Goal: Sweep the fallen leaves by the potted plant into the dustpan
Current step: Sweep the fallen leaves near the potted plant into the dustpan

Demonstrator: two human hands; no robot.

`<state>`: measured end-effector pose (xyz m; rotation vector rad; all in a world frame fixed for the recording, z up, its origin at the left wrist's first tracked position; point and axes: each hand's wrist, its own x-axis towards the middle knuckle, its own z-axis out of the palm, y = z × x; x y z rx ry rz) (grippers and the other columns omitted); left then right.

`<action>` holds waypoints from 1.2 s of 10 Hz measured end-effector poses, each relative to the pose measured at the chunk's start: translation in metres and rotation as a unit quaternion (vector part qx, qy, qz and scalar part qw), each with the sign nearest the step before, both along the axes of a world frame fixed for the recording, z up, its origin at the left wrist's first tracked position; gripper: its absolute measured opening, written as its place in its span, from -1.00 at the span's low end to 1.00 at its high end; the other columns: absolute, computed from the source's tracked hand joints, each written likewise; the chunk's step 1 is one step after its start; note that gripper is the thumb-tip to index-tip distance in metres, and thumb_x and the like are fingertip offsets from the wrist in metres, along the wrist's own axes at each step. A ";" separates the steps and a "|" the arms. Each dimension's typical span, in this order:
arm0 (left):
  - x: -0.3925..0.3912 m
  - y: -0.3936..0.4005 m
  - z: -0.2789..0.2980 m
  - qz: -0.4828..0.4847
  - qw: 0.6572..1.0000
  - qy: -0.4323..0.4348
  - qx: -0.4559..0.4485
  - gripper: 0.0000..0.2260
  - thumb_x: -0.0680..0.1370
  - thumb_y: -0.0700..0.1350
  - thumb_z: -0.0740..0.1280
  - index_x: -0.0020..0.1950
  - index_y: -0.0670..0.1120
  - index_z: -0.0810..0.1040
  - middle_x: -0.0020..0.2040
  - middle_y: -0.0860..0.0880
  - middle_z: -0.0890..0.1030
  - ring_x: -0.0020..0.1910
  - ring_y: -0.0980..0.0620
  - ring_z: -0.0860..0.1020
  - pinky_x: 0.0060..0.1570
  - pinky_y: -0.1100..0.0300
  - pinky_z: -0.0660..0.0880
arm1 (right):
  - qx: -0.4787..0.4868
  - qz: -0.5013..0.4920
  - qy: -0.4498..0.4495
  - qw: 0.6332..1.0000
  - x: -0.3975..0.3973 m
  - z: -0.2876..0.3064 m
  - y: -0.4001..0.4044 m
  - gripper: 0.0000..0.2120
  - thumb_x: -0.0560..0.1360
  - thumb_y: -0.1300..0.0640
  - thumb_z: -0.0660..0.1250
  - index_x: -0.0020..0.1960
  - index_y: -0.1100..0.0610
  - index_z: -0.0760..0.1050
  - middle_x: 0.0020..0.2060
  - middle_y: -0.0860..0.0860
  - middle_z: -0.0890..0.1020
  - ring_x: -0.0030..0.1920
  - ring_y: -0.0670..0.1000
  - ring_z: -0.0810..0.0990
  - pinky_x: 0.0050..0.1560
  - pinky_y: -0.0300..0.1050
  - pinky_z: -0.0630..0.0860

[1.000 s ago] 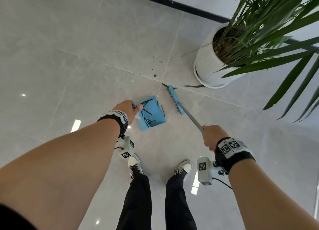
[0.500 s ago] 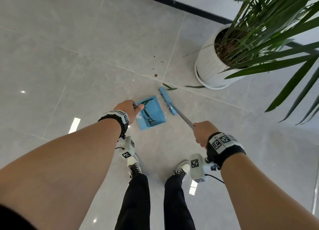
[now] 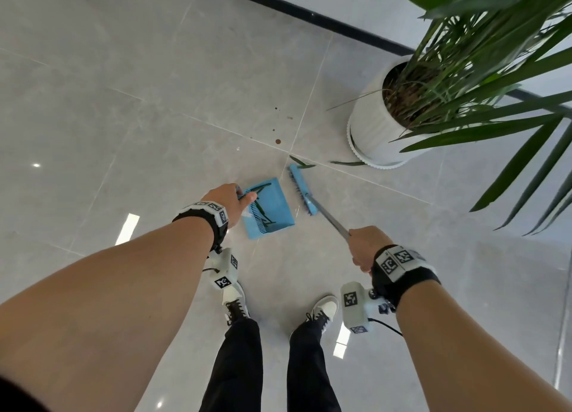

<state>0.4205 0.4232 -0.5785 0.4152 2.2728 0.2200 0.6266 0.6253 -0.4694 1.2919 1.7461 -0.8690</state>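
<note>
A blue dustpan [image 3: 277, 201] lies on the grey tiled floor with several green leaves inside; my left hand [image 3: 227, 202] grips its handle at the left. My right hand [image 3: 366, 247] is shut on the metal shaft of a blue broom [image 3: 301, 190], whose head rests on the floor just right of the dustpan's open side. Two fallen leaves [image 3: 301, 163] lie beyond the broom's far tip. Another leaf [image 3: 348, 163] lies at the base of the white pot [image 3: 371, 130] holding the palm plant [image 3: 483, 55].
My two feet in white shoes [image 3: 322, 311] stand below the dustpan. Brown specks [image 3: 278, 140] dot the tile beyond the dustpan. A black baseboard [image 3: 309, 12] runs along the wall at the top. Long fronds overhang the floor at the right.
The broom head has swept left toward the dustpan's mouth and my right hand has drawn left and nearer. The leaves by the broom's tip stay behind it. The dustpan has barely moved.
</note>
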 end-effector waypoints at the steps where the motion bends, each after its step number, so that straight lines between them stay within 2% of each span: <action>1: -0.001 -0.005 -0.002 0.013 1.000 -0.020 -0.003 -0.54 0.57 0.35 0.16 0.12 -0.02 0.46 -0.15 -0.01 0.61 -0.15 -0.07 0.60 -0.15 0.10 0.53 | -0.056 -0.041 0.005 0.998 0.001 -0.018 -0.010 -0.67 0.59 0.16 0.23 0.32 0.24 0.44 0.09 0.10 0.63 -0.15 0.01 0.61 -0.27 -0.31 0.59; 2: 0.000 -0.011 -0.001 0.028 0.999 -0.031 0.002 -0.49 0.51 0.44 0.13 0.12 0.04 0.46 -0.08 -0.04 0.68 -0.12 -0.08 0.69 -0.02 -0.01 0.63 | -0.077 -0.092 0.019 0.993 0.009 -0.021 -0.007 -0.61 0.59 0.13 0.16 0.39 0.19 0.40 0.24 0.20 0.56 -0.33 -0.05 0.48 -0.66 -0.37 0.41; 3: -0.001 -0.017 0.004 0.013 1.000 -0.016 -0.009 -0.51 0.52 0.44 0.11 0.07 0.06 0.46 -0.08 -0.03 0.69 -0.12 -0.08 0.69 -0.02 -0.02 0.63 | -0.056 -0.093 0.032 0.994 0.011 -0.005 -0.002 -0.62 0.60 0.15 0.13 0.40 0.16 0.39 0.26 0.23 0.55 -0.45 -0.07 0.48 -0.68 -0.38 0.37; 4: -0.010 -0.020 0.009 0.026 1.000 -0.002 -0.007 -0.51 0.51 0.45 0.10 0.05 0.07 0.47 -0.12 0.00 0.69 -0.16 -0.07 0.70 -0.04 -0.01 0.63 | -0.019 -0.080 0.041 0.996 0.008 0.002 0.005 -0.61 0.60 0.20 0.09 0.40 0.19 0.38 0.23 0.26 0.55 -0.38 0.00 0.52 -0.59 -0.33 0.46; 5: -0.029 -0.016 0.013 0.058 0.998 0.001 0.005 -0.53 0.53 0.41 0.12 0.05 0.04 0.48 -0.15 0.00 0.70 -0.22 -0.05 0.70 -0.06 -0.02 0.64 | 0.035 -0.098 0.051 0.993 -0.007 0.004 0.013 -0.65 0.60 0.21 0.13 0.36 0.25 0.40 0.18 0.20 0.59 0.04 0.16 0.64 -0.06 -0.11 0.60; 6: -0.043 -0.007 0.012 0.076 0.997 -0.009 0.003 -0.55 0.57 0.36 0.13 0.04 -0.02 0.48 -0.16 -0.03 0.70 -0.31 -0.04 0.71 -0.06 -0.03 0.64 | 0.060 0.008 0.021 0.998 -0.027 0.000 0.020 -0.67 0.60 0.19 0.18 0.33 0.27 0.42 0.14 0.11 0.62 0.11 0.09 0.63 0.04 -0.13 0.58; 7: -0.046 0.000 0.005 0.074 0.997 -0.012 -0.003 -0.56 0.58 0.36 0.12 0.02 -0.01 0.47 -0.19 -0.05 0.70 -0.33 -0.05 0.71 -0.09 0.01 0.64 | 0.021 -0.072 0.012 0.997 -0.035 -0.020 0.021 -0.63 0.58 0.18 0.14 0.33 0.30 0.42 0.24 0.22 0.55 0.21 0.20 0.56 -0.18 -0.16 0.55; 8: -0.057 0.008 0.001 0.072 0.997 0.018 -0.004 -0.52 0.56 0.38 0.11 0.06 -0.01 0.50 -0.12 -0.07 0.70 -0.17 -0.13 0.69 -0.04 -0.02 0.62 | 0.004 -0.051 0.018 0.999 -0.041 -0.027 0.021 -0.62 0.58 0.18 0.14 0.35 0.28 0.41 0.26 0.22 0.52 0.21 0.18 0.56 -0.62 -0.38 0.41; 9: -0.071 0.009 0.000 0.071 0.997 0.022 -0.009 -0.51 0.57 0.36 0.14 0.13 -0.03 0.53 -0.09 -0.08 0.68 -0.13 -0.16 0.67 -0.08 0.04 0.58 | 0.013 -0.088 0.031 0.996 -0.043 -0.018 0.026 -0.63 0.57 0.17 0.18 0.35 0.25 0.42 0.24 0.21 0.55 -0.24 -0.01 0.65 -0.71 -0.39 0.35; 10: -0.072 0.007 -0.003 0.068 0.997 0.028 -0.007 -0.52 0.58 0.35 0.13 0.09 -0.04 0.51 -0.19 -0.03 0.62 -0.18 -0.13 0.62 -0.17 0.09 0.50 | 0.020 -0.196 0.038 0.980 -0.042 -0.013 0.035 -0.62 0.58 0.15 0.17 0.37 0.21 0.41 0.25 0.23 0.55 -0.57 -0.11 0.53 -0.68 -0.36 0.39; 11: -0.064 0.005 -0.005 0.054 0.997 0.050 -0.009 -0.56 0.59 0.34 0.12 0.06 -0.02 0.48 -0.18 -0.01 0.57 -0.16 -0.10 0.58 -0.19 0.10 0.46 | 0.006 -0.103 0.004 0.995 -0.057 -0.008 0.028 -0.66 0.59 0.14 0.22 0.33 0.22 0.43 0.10 0.11 0.62 -0.17 -0.03 0.67 -0.30 -0.30 0.57; 12: -0.062 0.006 -0.004 0.054 0.997 0.060 -0.004 -0.58 0.60 0.33 0.13 0.07 0.00 0.48 -0.13 -0.03 0.57 -0.14 -0.11 0.56 -0.19 0.11 0.44 | 0.046 -0.074 0.027 0.996 -0.071 -0.012 0.022 -0.65 0.59 0.13 0.23 0.32 0.24 0.43 0.11 0.10 0.62 0.06 0.07 0.63 -0.18 -0.25 0.54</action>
